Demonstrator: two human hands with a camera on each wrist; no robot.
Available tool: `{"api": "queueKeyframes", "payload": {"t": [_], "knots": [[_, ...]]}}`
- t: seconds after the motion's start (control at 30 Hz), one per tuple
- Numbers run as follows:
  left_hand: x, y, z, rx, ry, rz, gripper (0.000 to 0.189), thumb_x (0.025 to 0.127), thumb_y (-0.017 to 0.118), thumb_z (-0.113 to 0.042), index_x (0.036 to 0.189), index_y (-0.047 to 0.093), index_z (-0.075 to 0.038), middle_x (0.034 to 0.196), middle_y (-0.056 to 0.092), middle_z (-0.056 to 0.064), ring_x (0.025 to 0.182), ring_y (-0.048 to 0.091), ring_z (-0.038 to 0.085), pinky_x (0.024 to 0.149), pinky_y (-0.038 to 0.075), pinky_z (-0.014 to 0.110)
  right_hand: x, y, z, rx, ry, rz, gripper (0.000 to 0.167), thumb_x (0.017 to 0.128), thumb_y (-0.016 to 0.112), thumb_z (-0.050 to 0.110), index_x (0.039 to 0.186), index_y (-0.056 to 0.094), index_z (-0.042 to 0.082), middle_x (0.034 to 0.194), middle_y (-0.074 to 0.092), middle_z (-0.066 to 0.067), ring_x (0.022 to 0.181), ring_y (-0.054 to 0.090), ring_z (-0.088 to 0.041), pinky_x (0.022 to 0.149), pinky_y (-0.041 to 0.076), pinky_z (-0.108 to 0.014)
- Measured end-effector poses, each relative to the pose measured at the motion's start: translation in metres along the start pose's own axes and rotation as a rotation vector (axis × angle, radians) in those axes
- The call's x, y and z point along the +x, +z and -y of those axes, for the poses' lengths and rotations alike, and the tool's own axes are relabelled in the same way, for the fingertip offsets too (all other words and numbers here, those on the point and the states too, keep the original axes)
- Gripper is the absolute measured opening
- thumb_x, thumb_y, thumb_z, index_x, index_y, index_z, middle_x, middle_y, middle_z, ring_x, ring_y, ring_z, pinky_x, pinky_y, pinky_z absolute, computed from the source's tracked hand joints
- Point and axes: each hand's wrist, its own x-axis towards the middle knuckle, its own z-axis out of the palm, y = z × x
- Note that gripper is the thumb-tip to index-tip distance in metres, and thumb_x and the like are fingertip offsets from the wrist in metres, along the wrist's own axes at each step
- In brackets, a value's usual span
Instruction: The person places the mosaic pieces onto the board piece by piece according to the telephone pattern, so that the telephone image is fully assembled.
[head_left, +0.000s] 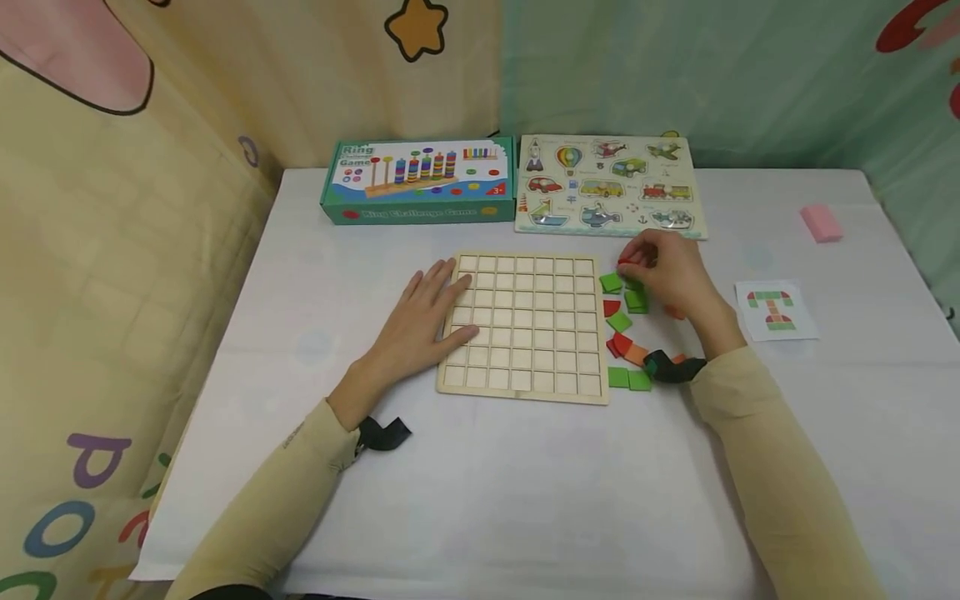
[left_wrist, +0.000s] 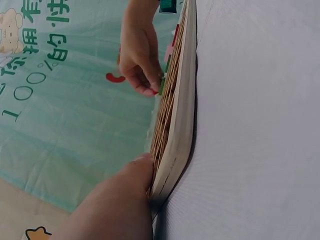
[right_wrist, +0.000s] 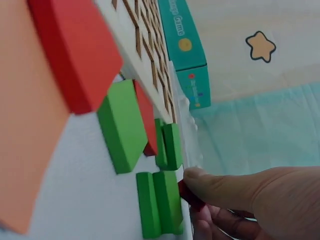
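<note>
A wooden grid board [head_left: 517, 329] with bare square cells lies flat mid-table. My left hand [head_left: 416, 329] rests on its left edge, fingers spread and straight; the left wrist view shows the thumb [left_wrist: 137, 170] against the board's side. Beyond the board's right edge, my right hand [head_left: 667, 271] pinches a small red block [right_wrist: 191, 195] between thumb and fingers. Just beside that block are green blocks [right_wrist: 167, 200]. Further loose pieces lie along the right edge: a red rounded piece [head_left: 611, 308], an orange block [head_left: 637, 355] and several green squares [head_left: 618, 377]. My right hand and wrist strap partly cover some pieces.
Behind the board stand a green ring game box [head_left: 420, 214] and a picture puzzle board [head_left: 577, 190]. To the right lie a white card [head_left: 776, 325] with a printed block pattern and a pink block [head_left: 822, 223]. Curtains hang behind the white-covered table [head_left: 525, 500].
</note>
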Motion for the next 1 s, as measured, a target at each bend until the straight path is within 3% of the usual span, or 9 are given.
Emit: {"api": "queueKeyframes", "payload": {"t": [0.17,0.3,0.47,0.7,1.0], "knots": [[0.001,0.004,-0.004,0.011,0.0,-0.005,0.08,0.101,0.056,-0.06,0.162,0.039,-0.011,0.175,0.022,0.015,0.164,0.014,0.03,0.134,0.007,0.051,-0.008,-0.002,0.013,0.012,-0.007,-0.046,0.015,0.098,0.075,0.012,0.107,0.072,0.0,0.098,0.072,-0.021,0.089,0.067,-0.031,0.069,0.045,-0.019],[0.004,0.001,-0.003,-0.008,-0.001,-0.037,0.075,0.1,0.06,-0.058,0.153,0.047,-0.008,0.173,0.027,0.016,0.163,0.018,0.03,0.134,0.01,0.052,-0.009,0.004,0.032,0.044,-0.046,-0.077,0.016,0.099,0.074,0.016,0.107,0.073,0.001,0.098,0.074,-0.02,0.09,0.069,-0.032,0.07,0.046,-0.025],[0.005,-0.001,0.001,-0.035,-0.009,-0.063,0.069,0.098,0.064,-0.056,0.144,0.052,-0.005,0.171,0.032,0.016,0.162,0.022,0.03,0.134,0.012,0.052,-0.007,0.021,0.048,0.064,-0.052,-0.055,0.016,0.099,0.075,0.018,0.106,0.075,0.003,0.098,0.076,-0.018,0.09,0.071,-0.03,0.07,0.047,-0.026],[0.003,-0.006,0.002,-0.034,-0.011,-0.061,0.071,0.099,0.063,-0.057,0.146,0.051,-0.005,0.172,0.03,0.017,0.163,0.021,0.03,0.134,0.011,0.051,-0.003,0.038,0.05,0.1,-0.056,-0.046,0.015,0.099,0.076,0.016,0.106,0.075,0.003,0.1,0.077,-0.018,0.088,0.073,-0.029,0.069,0.049,-0.014],[0.002,-0.001,0.001,-0.034,-0.011,-0.052,0.071,0.099,0.062,-0.057,0.147,0.051,-0.005,0.171,0.03,0.016,0.163,0.021,0.029,0.134,0.011,0.051,-0.008,0.056,0.045,0.092,-0.085,-0.021,0.012,0.098,0.076,0.015,0.106,0.075,0.006,0.097,0.077,-0.012,0.084,0.072,-0.024,0.073,0.052,-0.02]]}}
